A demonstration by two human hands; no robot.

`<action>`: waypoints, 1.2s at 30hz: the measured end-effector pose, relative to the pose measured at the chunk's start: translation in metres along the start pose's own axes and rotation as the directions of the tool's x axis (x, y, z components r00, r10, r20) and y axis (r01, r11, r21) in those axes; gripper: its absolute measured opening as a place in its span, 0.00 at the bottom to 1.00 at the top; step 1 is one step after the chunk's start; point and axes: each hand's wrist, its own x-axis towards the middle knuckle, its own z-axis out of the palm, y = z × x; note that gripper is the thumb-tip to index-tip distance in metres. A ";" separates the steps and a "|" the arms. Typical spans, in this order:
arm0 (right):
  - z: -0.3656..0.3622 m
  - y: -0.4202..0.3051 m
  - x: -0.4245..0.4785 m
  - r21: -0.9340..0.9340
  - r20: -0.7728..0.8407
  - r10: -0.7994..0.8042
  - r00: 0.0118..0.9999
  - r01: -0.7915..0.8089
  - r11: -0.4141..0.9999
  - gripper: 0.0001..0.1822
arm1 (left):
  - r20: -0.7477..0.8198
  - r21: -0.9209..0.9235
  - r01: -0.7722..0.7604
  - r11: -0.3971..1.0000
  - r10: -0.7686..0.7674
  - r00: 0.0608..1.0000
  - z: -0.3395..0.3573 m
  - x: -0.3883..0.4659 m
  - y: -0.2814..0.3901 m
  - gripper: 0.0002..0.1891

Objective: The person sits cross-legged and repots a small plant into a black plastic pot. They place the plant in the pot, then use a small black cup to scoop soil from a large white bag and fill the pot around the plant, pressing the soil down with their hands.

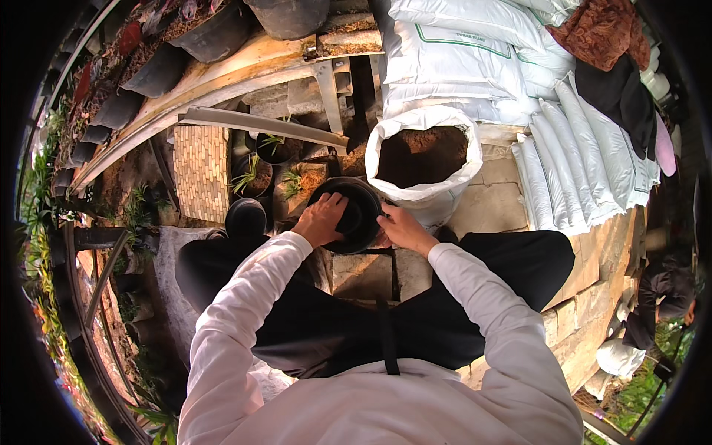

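Observation:
Between my knees is a round black plastic pot (361, 214), its dark inside facing up. My left hand (324, 218) grips its left side, with fingers over the rim. On the opposite side my right hand (405, 227) holds the rim between thumb and fingers. Just beyond my right hand stands an open white sack (470, 161) holding brown soil or potting mix (425, 156). Left of the black pot are smaller potted plants (256, 177) with narrow green leaves. A dark empty-looking pot (245, 218) stands by my left knee.
White filled sacks (453, 61) are stacked ahead, and more (578, 156) lean at the right. A metal bar (261, 123) slants near a bench edge (222, 89) that bears black pots (158, 69). Stone paving (489, 203) lies underneath. Another person (662, 295) is at far right.

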 end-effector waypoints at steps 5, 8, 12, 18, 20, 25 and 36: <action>0.001 -0.005 0.005 0.093 0.016 0.012 1.000 -0.013 0.996 0.25 | 0.011 -0.093 -0.040 0.995 0.041 0.999 0.006 0.004 0.007 0.46; 0.000 -0.012 0.000 0.069 -0.033 -0.008 0.999 0.010 0.998 0.22 | -0.020 -0.087 -0.011 0.996 0.009 1.000 0.011 0.009 0.012 0.45; -0.002 -0.027 -0.008 0.138 -0.044 0.039 0.998 -0.033 0.990 0.17 | -0.092 0.025 0.129 0.991 -0.126 0.988 0.011 0.016 0.004 0.42; -0.011 -0.033 -0.005 0.203 0.021 0.074 0.997 -0.077 0.976 0.13 | 0.037 0.086 0.138 0.987 -0.141 0.989 -0.001 0.002 0.016 0.37; -0.011 -0.031 -0.004 0.211 0.019 0.081 0.997 -0.083 0.974 0.12 | -0.039 0.015 0.113 0.994 -0.112 0.993 0.000 0.002 0.016 0.40; -0.010 -0.039 -0.005 0.196 0.003 0.048 0.999 -0.048 0.980 0.12 | -0.126 -0.026 0.121 0.992 -0.123 0.984 0.012 0.010 0.014 0.42; -0.005 -0.025 -0.007 0.126 -0.026 0.032 0.999 -0.028 0.992 0.23 | -0.169 -0.131 0.175 0.976 -0.196 0.966 0.001 -0.002 0.019 0.40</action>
